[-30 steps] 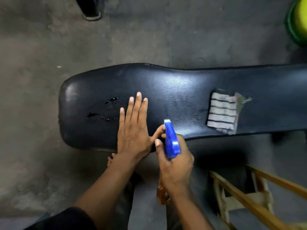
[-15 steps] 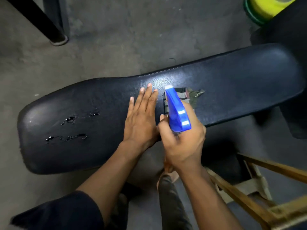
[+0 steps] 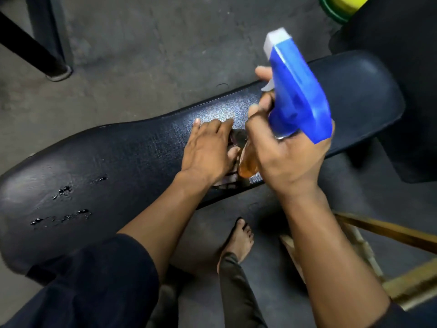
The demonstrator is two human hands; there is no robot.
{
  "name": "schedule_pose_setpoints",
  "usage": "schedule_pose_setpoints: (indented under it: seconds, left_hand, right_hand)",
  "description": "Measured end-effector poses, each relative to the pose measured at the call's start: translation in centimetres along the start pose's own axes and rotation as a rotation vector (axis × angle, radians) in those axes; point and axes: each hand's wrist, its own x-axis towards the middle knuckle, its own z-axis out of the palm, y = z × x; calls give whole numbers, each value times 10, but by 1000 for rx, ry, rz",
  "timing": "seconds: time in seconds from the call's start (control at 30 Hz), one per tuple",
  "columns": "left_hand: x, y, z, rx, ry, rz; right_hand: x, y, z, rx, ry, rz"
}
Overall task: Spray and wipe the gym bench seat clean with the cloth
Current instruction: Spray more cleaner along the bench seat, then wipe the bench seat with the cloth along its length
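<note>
The counter (image 3: 146, 162), a black padded gym bench seat, runs long from lower left to upper right, its surface glossy, with small wet beads (image 3: 63, 190) toward its left end. The left hand (image 3: 208, 147) lies palm down near the counter's middle, fingers together and curled a little over the striped cloth (image 3: 228, 179), which peeks out at the counter's near edge under the palm. The right hand (image 3: 287, 152) is clamped round the spray bottle (image 3: 295, 91), raised above the counter, index finger on the trigger. The bottle's blue head and white nozzle point up and away; its amber body tilts down toward the cloth.
</note>
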Motion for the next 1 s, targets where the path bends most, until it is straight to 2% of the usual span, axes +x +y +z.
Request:
schedule_pose_setpoints:
  seconds: [0.1,0.27,0.47,0.67,0.87,1.0]
  left_hand:
    - [5,-8,4,45,-8,7]
    - [-5,-15,-4,-77,15,-24]
    - [-26,-25,-9,-240,85,-90]
    - [-47,-29,-9,-408,115,-120]
    - [-63,-33,-11,-471,108,-173]
    - [-75,-39,-13,-485,77,-189]
  right_hand:
    - [9,17,-5,21,-39,62]
    - [13,29,-16,35,-127,159]
    - [-4,39,-18,-148,-225,189]
    - [-12,41,-13,-172,-143,274]
    - [-24,51,-15,-247,-135,468]
    - [-41,45,-13,-107,-158,638]
